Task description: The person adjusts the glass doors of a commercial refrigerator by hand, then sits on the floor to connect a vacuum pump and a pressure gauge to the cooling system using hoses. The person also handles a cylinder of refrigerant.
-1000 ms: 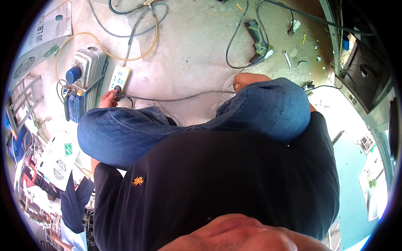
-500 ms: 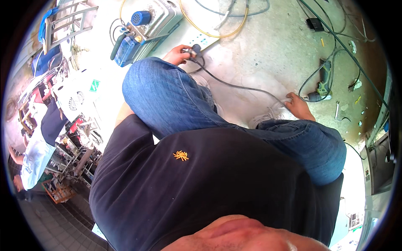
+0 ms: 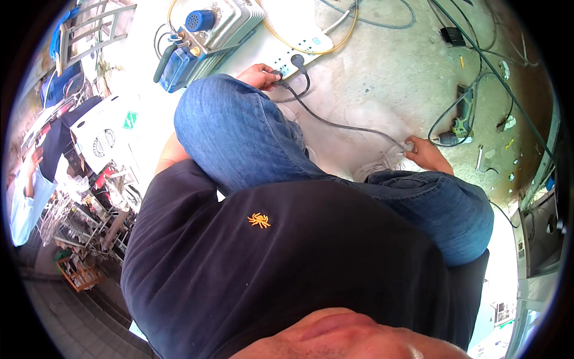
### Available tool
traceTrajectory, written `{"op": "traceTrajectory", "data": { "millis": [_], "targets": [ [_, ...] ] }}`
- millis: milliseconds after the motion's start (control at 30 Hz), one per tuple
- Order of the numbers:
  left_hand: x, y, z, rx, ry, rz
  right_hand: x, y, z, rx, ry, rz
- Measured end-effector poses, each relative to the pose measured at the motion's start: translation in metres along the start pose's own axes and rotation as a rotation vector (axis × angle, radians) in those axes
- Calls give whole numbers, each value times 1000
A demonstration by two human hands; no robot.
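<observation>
At the near edge of a white power strip [image 3: 318, 43], my left hand [image 3: 258, 78] is closed on a black plug [image 3: 277, 76]. Whether its pins are in a socket is hidden. A second black plug [image 3: 298, 60] with a round head sits on the strip just to the right, apart from my fingers. From the held plug a black cable [image 3: 335, 122] runs right across the floor to my right hand [image 3: 427, 155]. There my thumb and fingertips pinch the cable, low over the floor beside my right knee.
A blue and grey machine [image 3: 221, 36] stands left of the strip, with a yellow hose [image 3: 287, 44] near it. At the right lie a green power drill [image 3: 461, 116], a wrench [image 3: 479, 157] and looped cables. A person in a light shirt [image 3: 28, 203] is at the far left.
My left hand has shifted slightly right and down with its plug. The second plug now stands apart from that hand. My right hand has barely moved.
</observation>
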State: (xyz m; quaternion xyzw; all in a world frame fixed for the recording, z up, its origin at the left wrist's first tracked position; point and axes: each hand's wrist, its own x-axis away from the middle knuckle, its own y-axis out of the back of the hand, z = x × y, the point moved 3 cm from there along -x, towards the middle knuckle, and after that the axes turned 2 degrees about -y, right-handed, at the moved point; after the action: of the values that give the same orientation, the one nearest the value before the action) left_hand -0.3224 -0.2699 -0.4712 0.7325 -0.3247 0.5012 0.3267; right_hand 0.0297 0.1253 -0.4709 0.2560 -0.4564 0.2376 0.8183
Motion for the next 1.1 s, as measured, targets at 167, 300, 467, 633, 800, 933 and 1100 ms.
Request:
{"op": "traceTrajectory", "data": {
  "millis": [167, 300, 467, 633, 800, 933, 1100],
  "targets": [
    [-18, -3, 12, -40, -108, -69, 0, 7, 8, 7, -67, 87],
    [-16, -5, 11, -142, -144, -51, -3, 6, 7, 15, -14, 61],
    [-17, -9, 11, -138, -134, -14, -6, 1, 1, -2, 6, 49],
    [-28, -5, 17, -245, -207, 20, -7, -1, -2, -9, 23, 36],
    [-27, -4, 15, -254, -214, 41, -8, 2, -1, -18, 15, 38],
    [-24, -5, 7, -252, -192, 17, -9, 1, -1, -13, -1, 37],
    [-32, -2, 8, -311, -237, -22, -7, 7, 6, -6, -57, 78]
  ]
}}
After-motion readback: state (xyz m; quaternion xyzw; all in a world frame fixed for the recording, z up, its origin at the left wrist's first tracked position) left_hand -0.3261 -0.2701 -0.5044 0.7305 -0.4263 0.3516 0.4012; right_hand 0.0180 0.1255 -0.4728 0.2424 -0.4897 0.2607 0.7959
